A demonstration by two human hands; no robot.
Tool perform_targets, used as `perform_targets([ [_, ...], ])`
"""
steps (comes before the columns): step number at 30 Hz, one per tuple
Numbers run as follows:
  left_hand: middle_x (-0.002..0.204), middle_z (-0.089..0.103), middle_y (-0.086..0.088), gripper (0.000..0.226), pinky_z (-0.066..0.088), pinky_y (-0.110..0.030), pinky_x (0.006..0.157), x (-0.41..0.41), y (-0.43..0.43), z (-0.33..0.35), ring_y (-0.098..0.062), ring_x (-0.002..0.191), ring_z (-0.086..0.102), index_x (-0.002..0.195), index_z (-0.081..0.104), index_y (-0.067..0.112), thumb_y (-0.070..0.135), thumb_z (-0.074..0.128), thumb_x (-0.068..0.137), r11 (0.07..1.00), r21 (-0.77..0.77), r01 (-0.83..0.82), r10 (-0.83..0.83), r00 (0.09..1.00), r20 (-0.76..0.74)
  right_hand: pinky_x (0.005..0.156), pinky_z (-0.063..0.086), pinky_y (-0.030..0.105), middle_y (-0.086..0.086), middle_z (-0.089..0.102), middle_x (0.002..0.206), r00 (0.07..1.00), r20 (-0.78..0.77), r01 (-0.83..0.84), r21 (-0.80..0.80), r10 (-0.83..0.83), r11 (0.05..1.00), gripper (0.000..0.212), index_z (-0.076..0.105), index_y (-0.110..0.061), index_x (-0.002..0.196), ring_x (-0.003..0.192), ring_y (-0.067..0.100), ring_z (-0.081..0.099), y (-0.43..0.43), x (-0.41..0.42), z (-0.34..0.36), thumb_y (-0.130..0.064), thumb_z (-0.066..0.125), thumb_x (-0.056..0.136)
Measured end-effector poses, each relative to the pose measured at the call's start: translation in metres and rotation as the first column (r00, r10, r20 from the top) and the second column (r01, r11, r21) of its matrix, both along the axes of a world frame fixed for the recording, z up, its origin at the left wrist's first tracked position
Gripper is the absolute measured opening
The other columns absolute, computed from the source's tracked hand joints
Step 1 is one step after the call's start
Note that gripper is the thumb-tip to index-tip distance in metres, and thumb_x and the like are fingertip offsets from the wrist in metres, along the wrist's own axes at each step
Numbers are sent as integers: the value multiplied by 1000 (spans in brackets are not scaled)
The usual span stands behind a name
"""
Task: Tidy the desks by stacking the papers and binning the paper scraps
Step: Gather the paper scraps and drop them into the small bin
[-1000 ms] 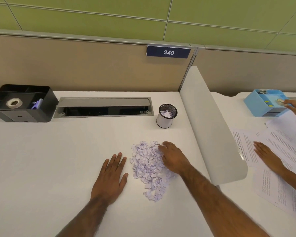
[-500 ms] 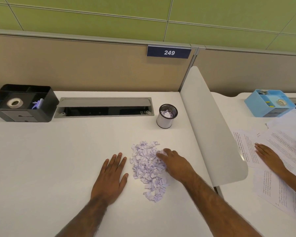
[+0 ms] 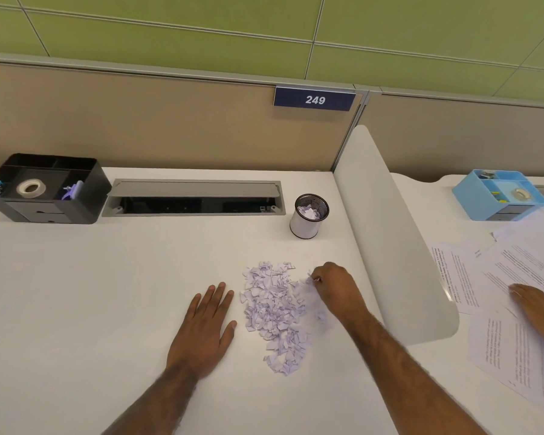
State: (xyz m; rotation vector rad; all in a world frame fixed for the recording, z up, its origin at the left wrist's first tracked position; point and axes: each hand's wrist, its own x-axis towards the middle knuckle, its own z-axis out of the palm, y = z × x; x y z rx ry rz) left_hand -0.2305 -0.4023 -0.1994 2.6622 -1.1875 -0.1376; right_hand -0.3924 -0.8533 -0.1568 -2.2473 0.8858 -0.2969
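Right grip [image 3: 333, 287] pinches torn lilac paper scraps [image 3: 274, 315] at the pile's 2 o'clock; left grip [image 3: 206, 321] lies flat, released. White cylindrical bin [image 3: 307, 226] holds few; most lie unbinned.

A green panelled wall [image 3: 170, 32] tops the frame above beige partitions [image 3: 139, 127]; right of centre a curved white divider [image 3: 390, 240] separates two white desks [image 3: 76, 293].
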Motion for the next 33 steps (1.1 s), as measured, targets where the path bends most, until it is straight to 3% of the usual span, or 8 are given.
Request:
perform_targets([
  [1,171,12,2,64,12,-42,126,0,0,0,-16,157,11,162,19,24,48,28,104,1000,-1,0,0,1000,-1,86,53,34,15,76,103,987,-133,-99,-73,89,992,34,66,-22,79,99,35,71,65,33,23,9,56,88],
  [3,171,12,2,64,12,-42,126,0,0,0,-16,157,11,162,19,23,48,28,104,1000,-2,-1,1,1000,-2,74,53,32,-2,76,85,977,-131,-171,-9,169,985,17,75,-13,78,81,22,71,130,71,66,-5,64,87],
  [8,171,10,2,64,12,-42,126,-1,0,0,-15,158,8,163,17,24,48,29,104,1000,-3,-1,1,1000,-3,44,40,11,-19,65,58,1000,-29,10,83,-8,996,15,74,-9,77,47,-1,61,120,108,121,1,66,86],
  [12,171,9,2,65,12,-42,126,-2,0,1,-15,158,8,163,16,24,47,30,104,1000,2,-1,1,1000,-2,50,41,19,6,67,69,999,9,31,-30,-31,999,8,73,-11,75,57,18,58,95,153,134,-6,72,81],
  [17,171,10,2,65,12,-41,125,-3,0,3,-14,158,8,163,17,24,47,31,104,1000,0,-1,1,1000,4,61,43,26,2,64,71,997,-63,37,-92,-43,995,15,69,-15,70,65,24,61,70,202,125,-5,69,81],
  [22,171,11,3,65,12,-41,125,-1,0,3,-14,158,9,163,18,23,47,34,104,1000,-16,3,-3,1000,3,65,40,25,9,69,85,979,-200,0,-168,-34,986,6,72,-8,82,79,26,62,66,223,108,-13,73,85],
  [29,171,11,3,64,13,-42,124,-1,0,5,-14,158,6,162,20,23,47,33,105,1000,-8,-2,2,1000,1,69,44,30,15,70,104,917,-393,-178,-240,73,954,22,68,-3,100,97,33,65,76,236,105,-24,67,92],
  [33,171,11,3,64,12,-41,125,0,-1,5,-15,158,9,162,21,23,47,34,105,1000,-8,-7,7,1000,1,71,50,29,11,72,106,912,-404,-188,-261,70,947,16,73,-7,98,98,31,67,72,240,113,-14,69,84],
])
